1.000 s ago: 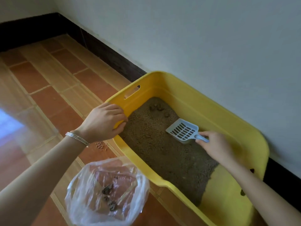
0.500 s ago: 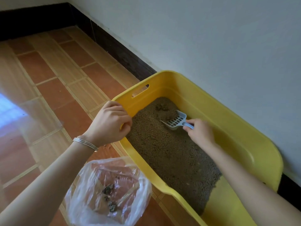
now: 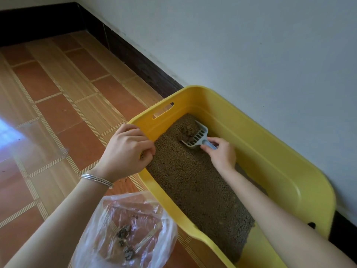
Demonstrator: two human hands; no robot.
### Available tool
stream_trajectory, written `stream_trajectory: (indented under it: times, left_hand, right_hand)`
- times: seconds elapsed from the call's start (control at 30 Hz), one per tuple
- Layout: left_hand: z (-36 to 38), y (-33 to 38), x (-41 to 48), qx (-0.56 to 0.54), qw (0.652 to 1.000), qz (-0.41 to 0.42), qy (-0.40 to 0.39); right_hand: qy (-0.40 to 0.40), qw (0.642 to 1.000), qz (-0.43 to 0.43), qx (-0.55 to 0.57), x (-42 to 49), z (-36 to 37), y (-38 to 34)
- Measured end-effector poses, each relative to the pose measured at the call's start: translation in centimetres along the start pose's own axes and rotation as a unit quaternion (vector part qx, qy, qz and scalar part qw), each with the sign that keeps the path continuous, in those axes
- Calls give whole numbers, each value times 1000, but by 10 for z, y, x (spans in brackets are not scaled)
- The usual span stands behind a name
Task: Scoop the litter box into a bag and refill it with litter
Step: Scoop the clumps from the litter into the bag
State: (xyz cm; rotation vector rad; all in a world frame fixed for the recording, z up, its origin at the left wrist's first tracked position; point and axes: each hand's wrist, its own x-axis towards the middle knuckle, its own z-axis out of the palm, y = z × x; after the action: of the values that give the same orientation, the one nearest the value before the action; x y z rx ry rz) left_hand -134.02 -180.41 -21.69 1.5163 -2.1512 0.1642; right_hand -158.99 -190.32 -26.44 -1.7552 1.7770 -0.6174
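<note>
A yellow litter box (image 3: 274, 151) stands on the floor against the wall, with brown litter (image 3: 195, 182) spread over most of its bottom. My right hand (image 3: 222, 153) grips the handle of a pale blue slotted scoop (image 3: 197, 136), whose head lies in the litter at the far end, holding a dark clump. My left hand (image 3: 125, 151) holds the box's near rim, fingers curled over the edge. A clear plastic bag (image 3: 125, 231) lies open on the floor beside the box, with a few dark clumps inside.
The white wall (image 3: 251, 45) and dark baseboard (image 3: 139, 62) run right behind the box. Orange and tan floor tiles (image 3: 58, 93) stretch to the left. A few stray litter grains lie on the floor near my left wrist.
My right hand pushed the scoop from mid-box toward the far end and dug it under a clump. My left hand stayed on the rim.
</note>
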Motion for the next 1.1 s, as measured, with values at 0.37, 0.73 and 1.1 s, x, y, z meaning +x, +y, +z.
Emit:
stream_trajectory:
  times: [0.37, 0.73, 1.1]
  left_hand:
    - [-1, 6, -6, 11, 1000, -24, 1]
    - [-1, 6, -11, 6, 1000, -27, 3]
    - [2, 5, -11, 7, 1000, -23, 17]
  right_hand:
    - [-54, 995, -20, 86, -33, -27, 13]
    - [-32, 997, -36, 58, -42, -48, 27]
    - [-55, 998, -22, 12, -48, -56, 40]
